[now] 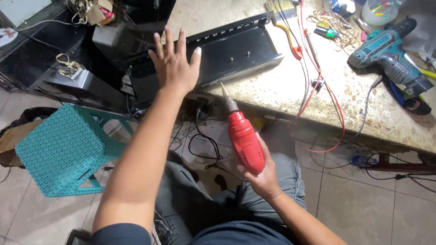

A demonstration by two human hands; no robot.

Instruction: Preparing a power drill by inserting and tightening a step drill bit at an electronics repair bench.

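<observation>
— From the head view, what do we have in our hands?

— Our left hand (174,63) lies flat, fingers spread, on a black sheet-metal channel (236,47) with punched holes, resting on the speckled stone counter (290,86) and overhanging its edge. Our right hand (260,174) is clamped around a glossy red plastic drill (243,136) with a gold cone bit, held below the counter edge.

— Anything unclear?

— The channel's left end blurs into dark clutter. A teal cordless drill (386,52) and red wires (320,77) lie on the counter; a woven teal stool (66,147) stands on the tiled floor (363,204).
</observation>
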